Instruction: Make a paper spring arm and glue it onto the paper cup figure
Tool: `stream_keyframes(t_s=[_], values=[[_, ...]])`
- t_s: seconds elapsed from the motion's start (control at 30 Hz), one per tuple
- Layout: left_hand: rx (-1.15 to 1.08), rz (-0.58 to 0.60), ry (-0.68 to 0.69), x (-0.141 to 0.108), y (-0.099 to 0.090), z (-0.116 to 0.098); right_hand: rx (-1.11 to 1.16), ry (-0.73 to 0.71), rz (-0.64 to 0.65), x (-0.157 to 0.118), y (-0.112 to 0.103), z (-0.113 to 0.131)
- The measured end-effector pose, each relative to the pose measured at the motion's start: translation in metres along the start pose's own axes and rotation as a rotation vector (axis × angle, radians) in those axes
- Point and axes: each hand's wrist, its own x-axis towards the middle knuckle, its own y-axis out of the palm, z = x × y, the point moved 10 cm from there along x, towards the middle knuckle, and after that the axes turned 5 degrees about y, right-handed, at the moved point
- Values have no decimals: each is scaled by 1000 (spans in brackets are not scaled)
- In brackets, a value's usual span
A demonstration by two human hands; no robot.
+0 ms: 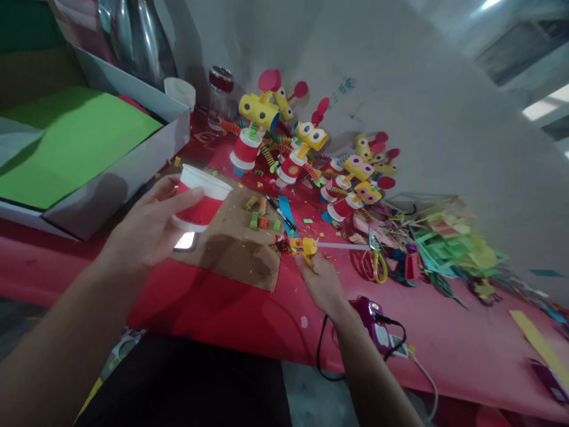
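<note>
My left hand (149, 216) is closed around a red and white paper cup (202, 198), held over the left part of a brown cardboard sheet (222, 252). My right hand (320, 279) grips the yellow handle of a glue gun (306, 245), whose nozzle points left over the cardboard's right edge; a long clear glue stick (342, 245) sticks out of its back. Small folded paper springs (263, 220) in green and orange lie on the cardboard. Beside them are a black pen (281, 212) and a blue paper strip (287, 214).
Cup figures with yellow heads (291, 166) stand along the wall. At left is a white box (128, 172) with green paper. Scissors (377, 264), colored paper scraps (453, 237) and a purple device (373, 323) with black cable lie at right. A phone (185, 241) is under the cup.
</note>
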Motion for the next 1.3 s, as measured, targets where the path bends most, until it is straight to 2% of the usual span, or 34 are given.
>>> stream_keyframes(t_s=[0.1, 0.23, 0.33, 0.57, 0.77, 0.93, 1.03, 1.17, 1.3], values=[[-192, -91, -161, -13, -5, 16, 80, -7, 6, 0, 1, -1], [-193, -120, -143, -24, -15, 21, 96, -18, -8, 0, 2, 0], [-187, -79, -155, -35, -16, 25, 77, -37, -2, 1, 6, 3], [-58, -78, -183, -62, -26, 29, 46, -31, 8, 1, 7, 1], [99, -84, -106, -68, -35, 21, -11, -16, 18, -1, 8, 1], [183, -88, -128, -70, -38, 19, 106, -34, -79, -5, -9, -3], [180, -125, -118, -72, -39, 16, 352, 15, -134, -6, -20, -23], [152, -166, -101, -76, -40, 13, 727, 160, -192, -5, -22, -66], [202, -115, -120, -76, -37, 17, 854, 280, -206, 4, -14, -107]])
